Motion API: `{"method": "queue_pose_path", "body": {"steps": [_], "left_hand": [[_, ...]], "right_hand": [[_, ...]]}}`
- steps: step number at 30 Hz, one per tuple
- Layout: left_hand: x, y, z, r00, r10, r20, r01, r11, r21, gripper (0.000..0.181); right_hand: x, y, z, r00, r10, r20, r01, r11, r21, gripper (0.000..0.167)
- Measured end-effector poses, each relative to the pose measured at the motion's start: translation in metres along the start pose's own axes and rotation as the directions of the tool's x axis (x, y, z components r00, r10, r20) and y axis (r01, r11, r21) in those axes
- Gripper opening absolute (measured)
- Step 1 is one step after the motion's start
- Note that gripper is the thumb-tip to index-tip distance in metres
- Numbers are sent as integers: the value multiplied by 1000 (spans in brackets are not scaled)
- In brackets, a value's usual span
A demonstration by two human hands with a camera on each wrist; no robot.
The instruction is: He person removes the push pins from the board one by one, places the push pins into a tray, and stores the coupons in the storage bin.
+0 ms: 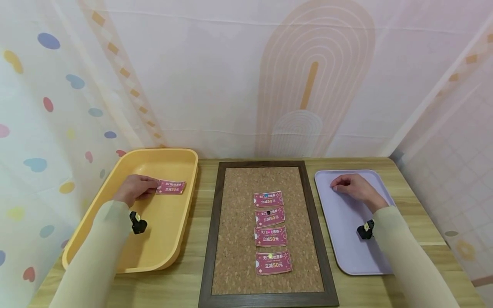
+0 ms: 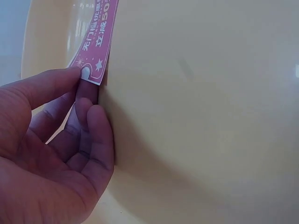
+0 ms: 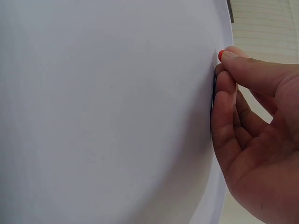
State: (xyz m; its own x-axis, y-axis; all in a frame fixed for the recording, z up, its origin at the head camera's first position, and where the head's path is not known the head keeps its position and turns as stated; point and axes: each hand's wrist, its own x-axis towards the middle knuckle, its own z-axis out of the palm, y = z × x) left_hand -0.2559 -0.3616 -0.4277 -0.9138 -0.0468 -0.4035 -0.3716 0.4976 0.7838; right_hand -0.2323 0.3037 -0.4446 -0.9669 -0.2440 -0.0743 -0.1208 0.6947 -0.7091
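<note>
Over the yellow bin [image 1: 154, 246], my left hand [image 1: 137, 188] pinches the left end of a pink paper coupon [image 1: 170, 187] between thumb and finger. The left wrist view shows the coupon [image 2: 99, 39] slightly bent and the other fingers of that hand [image 2: 60, 140] curled. At the lilac tray [image 1: 346, 239], my right hand [image 1: 356, 188] pinches a small red push pin [image 3: 221, 56] between thumb and fingertip. Its pale point juts out in the right wrist view, where the fingers of the right hand [image 3: 252, 121] hide the rest of it.
Between bin and tray lies a dark-framed cork board [image 1: 235, 231]. A column of several pink coupons [image 1: 272, 263] is pinned to it, each with a differently coloured pin. All stand on a wooden table [image 1: 192, 273], with a patterned curtain [image 1: 215, 77] behind.
</note>
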Motion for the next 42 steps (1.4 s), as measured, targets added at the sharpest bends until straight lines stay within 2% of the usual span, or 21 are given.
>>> {"method": "queue_pose_path", "body": {"steps": [15,26,31,34,42], "left_hand": [[-8,0,-4,1000,-20,-19,20,1000,5,45],[-16,-3,-8,1000,-7,6,6,997,75,49],[-22,3,-10,998,39,41,-44,991,127,55],[-27,10,-8,995,90,45,-96,987,131,56],[-43,48,6,968,252,17,-251,955,159,59]], "right_hand": [[0,-8,4,999,32,14,-32,999,-7,15],[0,-8,5,999,15,30,-14,1000,-28,20],[-3,-8,2,999,11,35,-10,999,-39,24],[-7,-9,-1,1000,5,29,-4,999,-33,25],[-19,-19,-7,1000,-11,18,11,1000,6,32]]}}
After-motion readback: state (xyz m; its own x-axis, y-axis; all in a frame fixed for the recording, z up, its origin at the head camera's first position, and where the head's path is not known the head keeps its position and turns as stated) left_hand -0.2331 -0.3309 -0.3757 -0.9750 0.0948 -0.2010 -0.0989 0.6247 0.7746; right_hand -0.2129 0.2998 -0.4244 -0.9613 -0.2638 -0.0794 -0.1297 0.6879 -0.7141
